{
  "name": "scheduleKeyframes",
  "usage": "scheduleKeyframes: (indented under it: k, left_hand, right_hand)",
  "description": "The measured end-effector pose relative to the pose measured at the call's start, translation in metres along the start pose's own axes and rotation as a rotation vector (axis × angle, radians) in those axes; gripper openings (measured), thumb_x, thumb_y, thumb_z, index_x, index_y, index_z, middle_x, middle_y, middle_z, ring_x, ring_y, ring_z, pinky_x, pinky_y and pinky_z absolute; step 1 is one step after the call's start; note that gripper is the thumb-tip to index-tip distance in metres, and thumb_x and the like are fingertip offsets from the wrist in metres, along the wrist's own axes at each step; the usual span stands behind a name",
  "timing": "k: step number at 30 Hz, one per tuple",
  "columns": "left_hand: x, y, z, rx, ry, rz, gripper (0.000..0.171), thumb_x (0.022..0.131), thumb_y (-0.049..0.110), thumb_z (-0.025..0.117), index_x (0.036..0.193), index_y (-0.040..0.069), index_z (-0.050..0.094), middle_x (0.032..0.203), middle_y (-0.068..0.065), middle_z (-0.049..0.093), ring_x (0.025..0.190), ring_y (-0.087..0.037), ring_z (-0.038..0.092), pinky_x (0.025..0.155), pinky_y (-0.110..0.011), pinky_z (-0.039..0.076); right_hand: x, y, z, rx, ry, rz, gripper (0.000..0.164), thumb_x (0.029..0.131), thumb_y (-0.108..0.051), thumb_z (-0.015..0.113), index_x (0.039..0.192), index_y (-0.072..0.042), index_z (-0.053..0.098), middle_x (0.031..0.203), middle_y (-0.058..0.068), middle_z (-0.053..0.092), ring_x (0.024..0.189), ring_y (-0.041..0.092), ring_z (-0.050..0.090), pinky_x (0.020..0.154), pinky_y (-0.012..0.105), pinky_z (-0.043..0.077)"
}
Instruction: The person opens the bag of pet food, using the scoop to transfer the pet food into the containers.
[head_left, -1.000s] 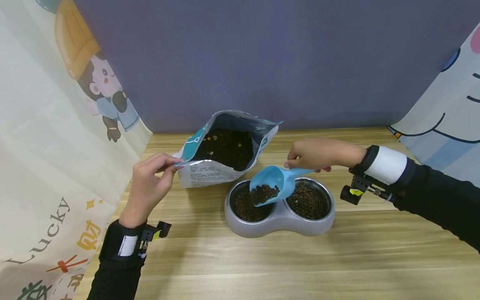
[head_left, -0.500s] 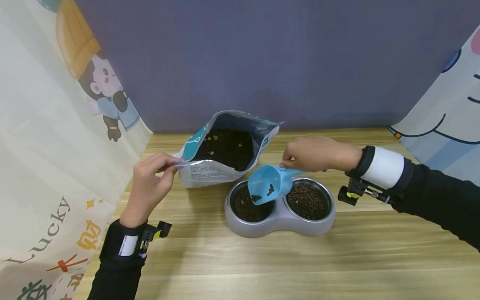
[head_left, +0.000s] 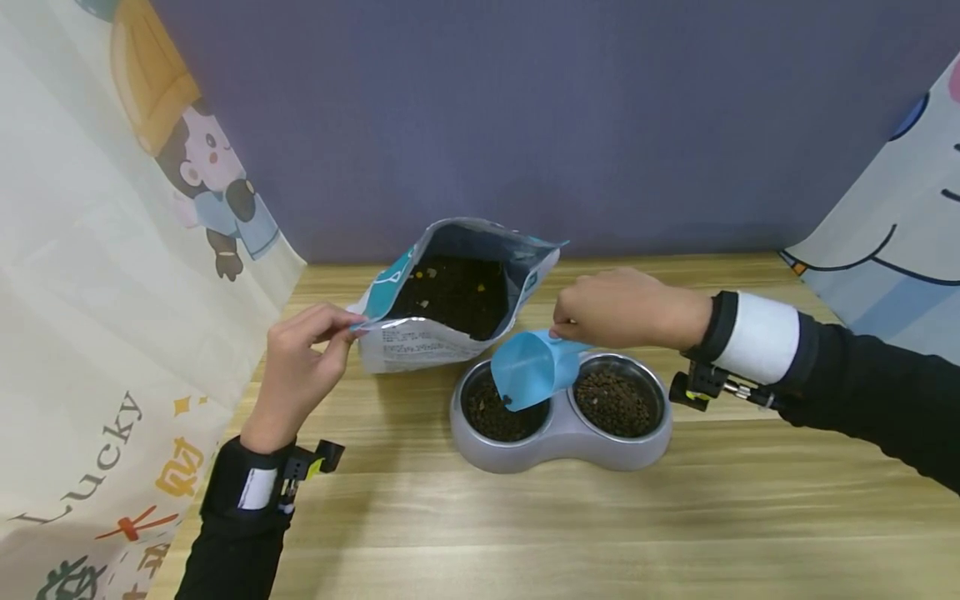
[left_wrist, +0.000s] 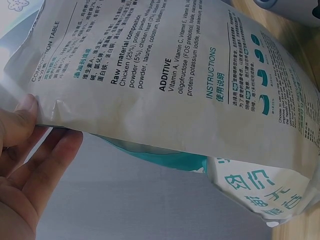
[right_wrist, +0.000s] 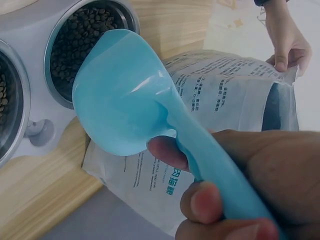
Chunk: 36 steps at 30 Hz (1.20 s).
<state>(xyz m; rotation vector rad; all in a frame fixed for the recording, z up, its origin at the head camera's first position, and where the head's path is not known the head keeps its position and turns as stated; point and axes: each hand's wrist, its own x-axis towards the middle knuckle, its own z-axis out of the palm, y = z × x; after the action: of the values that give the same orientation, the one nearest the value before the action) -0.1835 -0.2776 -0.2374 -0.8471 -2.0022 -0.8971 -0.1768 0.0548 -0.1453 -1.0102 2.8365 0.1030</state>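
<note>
My left hand (head_left: pixel 303 367) pinches the near left corner of an open pet food bag (head_left: pixel 420 346), thumb on one face and fingers behind, as the left wrist view shows. Dark kibble with a few yellow bits fills part of the bag. In my right hand (head_left: pixel 626 308) is the handle of a light blue scoop (head_left: pixel 528 367), fingers curled round it. The scoop tips down over the left bowl of a grey double pet bowl (head_left: pixel 558 446), with hardly any kibble at its lip. Both steel bowls hold brown kibble (right_wrist: pixel 75 45). The scoop's underside faces the right wrist camera.
The bag stands on a wood-grain table (head_left: pixel 480 533), just behind and left of the double bowl. A grey-blue panel (head_left: pixel 525 125) rises at the back. Printed cloth (head_left: pixel 82 292) hangs at the left, with another printed sheet (head_left: pixel 900 242) at the right.
The scoop has tipped further and shifted slightly left with my right hand; its kibble has run out into the left bowl. My left hand keeps its hold on the bag.
</note>
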Motion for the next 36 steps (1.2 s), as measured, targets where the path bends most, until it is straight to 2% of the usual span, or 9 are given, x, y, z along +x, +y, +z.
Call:
scheduleKeyframes:
  k: [5,9,12,17,20,23,30,36]
  left_hand:
    - [0.000,0.000,0.000,0.000,-0.003,-0.004,0.022,0.071,-0.025,0.065,0.081,-0.005,0.068,0.079,-0.011,0.069,0.067,-0.021,0.064,0.071,-0.009,0.048]
    - [0.001,0.000,0.000,0.000,-0.004,-0.005,0.022,0.072,-0.025,0.065,0.081,-0.005,0.068,0.079,-0.011,0.069,0.068,-0.020,0.064,0.071,-0.009,0.048]
    - [0.001,0.000,0.001,0.000,-0.001,-0.002,0.022,0.072,-0.025,0.065,0.080,-0.005,0.068,0.078,-0.011,0.069,0.068,-0.021,0.064,0.071,-0.009,0.048]
    - [0.001,0.001,0.001,-0.001,0.008,0.005,0.023,0.071,-0.025,0.065,0.080,-0.004,0.068,0.078,-0.011,0.069,0.067,-0.021,0.064,0.070,-0.009,0.048]
    - [0.001,0.001,0.001,-0.001,0.012,0.003,0.023,0.071,-0.025,0.065,0.080,-0.004,0.068,0.078,-0.011,0.069,0.066,-0.021,0.063,0.070,-0.009,0.048]
    - [0.001,0.001,0.001,0.001,0.009,0.001,0.023,0.071,-0.025,0.065,0.080,-0.004,0.068,0.078,-0.011,0.069,0.067,-0.021,0.064,0.071,-0.009,0.048]
    - [0.000,0.000,0.001,0.010,0.007,0.012,0.024,0.070,-0.026,0.064,0.079,-0.004,0.068,0.078,-0.011,0.069,0.068,-0.020,0.064,0.070,-0.010,0.048]
    - [0.000,0.001,0.000,0.010,0.009,0.008,0.023,0.071,-0.026,0.064,0.080,-0.004,0.068,0.078,-0.011,0.069,0.066,-0.021,0.063,0.070,-0.009,0.048]
  right_hand:
    - [-0.001,0.001,-0.002,-0.004,0.007,-0.008,0.033,0.093,-0.022,0.061,0.061,-0.019,0.057,0.055,-0.008,0.040,0.052,0.008,0.039,0.048,0.025,0.032]
    - [-0.004,0.009,-0.003,0.038,0.003,0.016,0.034,0.095,-0.025,0.059,0.061,-0.020,0.056,0.058,-0.008,0.043,0.053,0.009,0.040,0.047,0.025,0.032]
    - [-0.009,0.020,-0.002,0.138,-0.038,0.056,0.032,0.097,-0.028,0.055,0.067,-0.019,0.059,0.058,-0.005,0.044,0.047,0.010,0.043,0.043,0.025,0.034]
    - [-0.017,0.045,0.004,0.400,-0.099,0.095,0.026,0.100,-0.025,0.050,0.081,-0.016,0.066,0.055,-0.002,0.040,0.036,0.013,0.040,0.034,0.029,0.039]
    - [-0.023,0.057,0.012,0.521,-0.091,0.077,0.028,0.101,-0.023,0.049,0.078,-0.014,0.065,0.056,-0.002,0.038,0.034,0.011,0.037,0.032,0.028,0.039]
    - [-0.029,0.065,0.020,0.593,-0.070,0.063,0.030,0.101,-0.024,0.050,0.075,-0.013,0.063,0.056,-0.002,0.040,0.032,0.010,0.036,0.030,0.028,0.038]
    - [-0.046,0.079,0.025,0.669,-0.035,0.045,0.030,0.101,-0.021,0.049,0.077,-0.011,0.062,0.058,-0.001,0.043,0.033,0.008,0.037,0.026,0.027,0.036]
    - [-0.062,0.084,0.015,0.678,-0.008,0.107,0.028,0.101,-0.022,0.049,0.080,-0.009,0.063,0.059,0.001,0.046,0.036,0.010,0.040,0.027,0.028,0.037]
